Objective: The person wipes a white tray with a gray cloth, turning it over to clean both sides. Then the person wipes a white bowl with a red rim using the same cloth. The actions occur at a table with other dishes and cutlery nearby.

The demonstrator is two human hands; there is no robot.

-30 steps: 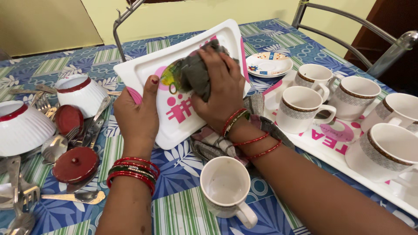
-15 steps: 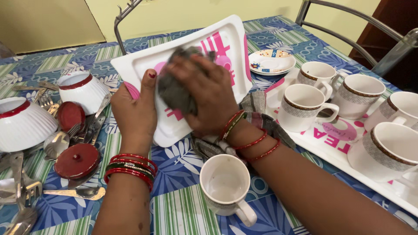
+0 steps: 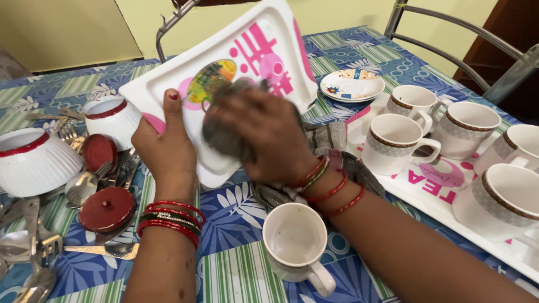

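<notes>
Table (image 3: 236, 275) under a blue, green and white patterned cloth, pale yellow wall behind, metal chair frame (image 3: 449, 33) at far right.

Left hand (image 3: 168, 151) closed on the near-left edge of a white rectangular tray (image 3: 275, 33), thumb up over its face, fingers behind; tray tilted up off the table, far end raised. Right hand (image 3: 264, 137) bunched around a grey cloth (image 3: 222, 134), pressed flat against the tray's inner face; blurred.

Tray: white, shallow raised rim, pink graphics and a round multicoloured patch near the middle. Probably a stiff, light plastic, smooth and likely slick if damp; best gripped at the rim, as now, thumb on one side and fingers on the other. Cloth soft and limp, more of it trailing under the right wrist.

Near, just below the hands: an empty white mug (image 3: 295, 244). Right: a second tray (image 3: 438, 196) carrying several white mugs with brown bands. Far right of the held tray: a small patterned saucer (image 3: 352, 85). Left: two white ribbed bowls with red rims (image 3: 36, 163), two round dark red lids (image 3: 106, 209), scattered spoons and forks (image 3: 33, 247).
</notes>
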